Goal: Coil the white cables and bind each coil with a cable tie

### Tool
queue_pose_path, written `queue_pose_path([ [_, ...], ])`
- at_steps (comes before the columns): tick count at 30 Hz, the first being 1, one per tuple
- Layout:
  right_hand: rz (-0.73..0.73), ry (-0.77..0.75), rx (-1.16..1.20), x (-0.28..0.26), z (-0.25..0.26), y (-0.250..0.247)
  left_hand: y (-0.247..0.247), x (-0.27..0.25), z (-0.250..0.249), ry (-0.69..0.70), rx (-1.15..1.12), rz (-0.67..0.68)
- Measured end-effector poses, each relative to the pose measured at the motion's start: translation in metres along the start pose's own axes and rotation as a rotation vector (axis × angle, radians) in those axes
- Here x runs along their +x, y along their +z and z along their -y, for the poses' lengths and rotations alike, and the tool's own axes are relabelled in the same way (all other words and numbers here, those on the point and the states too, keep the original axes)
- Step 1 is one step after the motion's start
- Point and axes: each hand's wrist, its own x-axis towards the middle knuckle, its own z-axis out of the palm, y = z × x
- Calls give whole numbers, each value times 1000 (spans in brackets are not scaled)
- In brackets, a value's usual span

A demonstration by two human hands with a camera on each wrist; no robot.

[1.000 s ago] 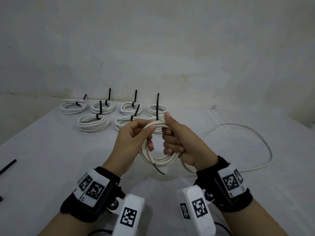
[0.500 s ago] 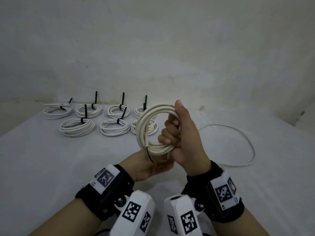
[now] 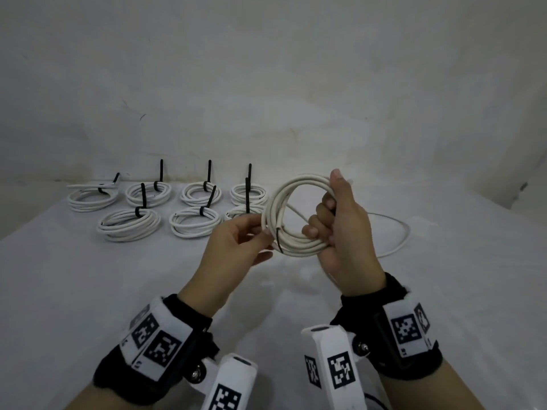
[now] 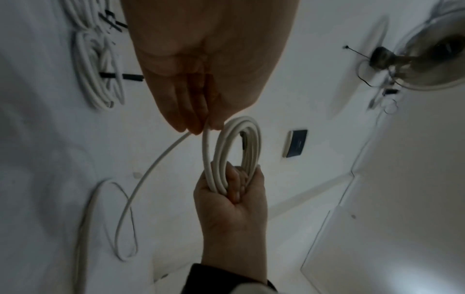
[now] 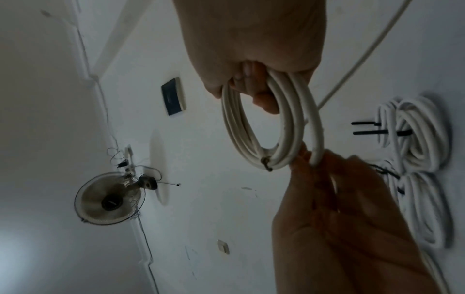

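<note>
A white cloth-covered worktop runs back to a pale, stained plaster wall. On the wall, seen from the wrist views, hang a round wire-caged fan and a dark rectangular switch plate.

Along the far edge of the worktop lie seven finished coils of white cable, set in two rows and each bound with a black plastic cable tie whose tail sticks upward.

Held above the worktop, in front of those rows, is the half-wound coil of white round cable, standing upright on edge with its dark cut end showing at the lower left. The loose length of white cable trails from it to the right and loops across the worktop.

The right hand is closed round the right side of the coil, fingers curled through the ring and thumb up along its top. The left hand pinches the outermost strand at the coil's left edge between thumb and fingertips.
</note>
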Motion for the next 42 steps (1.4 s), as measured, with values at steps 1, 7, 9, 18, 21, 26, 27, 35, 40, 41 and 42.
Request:
queue_pose_path([
  [1, 5, 30, 6, 1, -2, 0, -2, 0, 0, 38, 13, -2],
  [7, 6, 98, -10, 3, -12, -1, -4, -8, 7, 222, -1, -82],
  [9, 6, 108, 15, 4, -13, -1, -4, -9, 7, 251, -31, -123],
  [18, 28, 189, -44, 5, -21, -1, -10, -6, 6, 258, 60, -49],
  [21, 104, 212, -150, 0, -30, 3, -15, -4, 3, 262, 70, -27],
  [26, 172, 212, -207, -8, -35, 10, -18, -3, 0, 315, 45, -21],
  [27, 171, 214, -207, -8, -34, 10, -18, -3, 0, 326, 68, -27],
  [35, 237, 243, -333, -12, -45, 12, -30, 2, 4, 304, 116, -77],
  [40, 286, -42, -649, -5, -48, 5, -33, 5, 5, 329, 117, -88],
  [41, 332, -45, -686, -3, -46, 3, -33, 5, 6, 332, 121, -75],
  [42, 398, -17, -693, -2, -44, 1, -33, 5, 6, 335, 128, -59],
])
